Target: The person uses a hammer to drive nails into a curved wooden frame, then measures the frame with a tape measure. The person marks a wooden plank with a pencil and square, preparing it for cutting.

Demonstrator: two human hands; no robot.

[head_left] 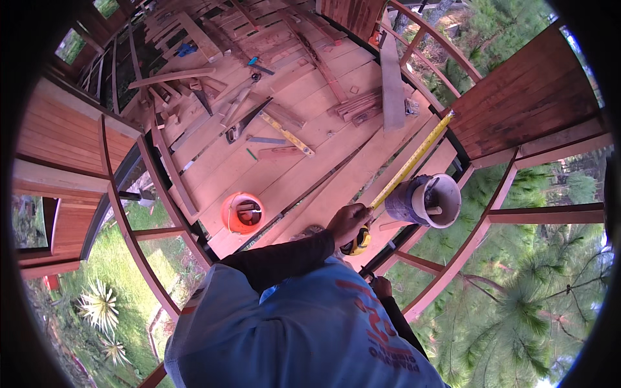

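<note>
My left hand point(349, 223) is closed on a yellow tape measure, at the point where its blade leaves the case. The yellow and black case point(358, 242) shows just below the fingers. From there the long blade point(411, 161) runs out to the far right, past a bucket, its tip near the deck's edge. My right hand point(381, 286) is low by the railing on the right, fingers curled beside a dark object; what it grips I cannot make out. Close to the blade stands the grey-white bucket point(446, 202), with a handled tool inside.
An orange bucket point(242, 213) holding small pieces stands on the plank deck at left. Farther out lie a handsaw point(249, 119), a yellow level point(286, 134), a blue-headed hammer point(260, 65) and loose boards. Gaps run between planks; curved wooden railings point(453, 258) border a drop to greenery.
</note>
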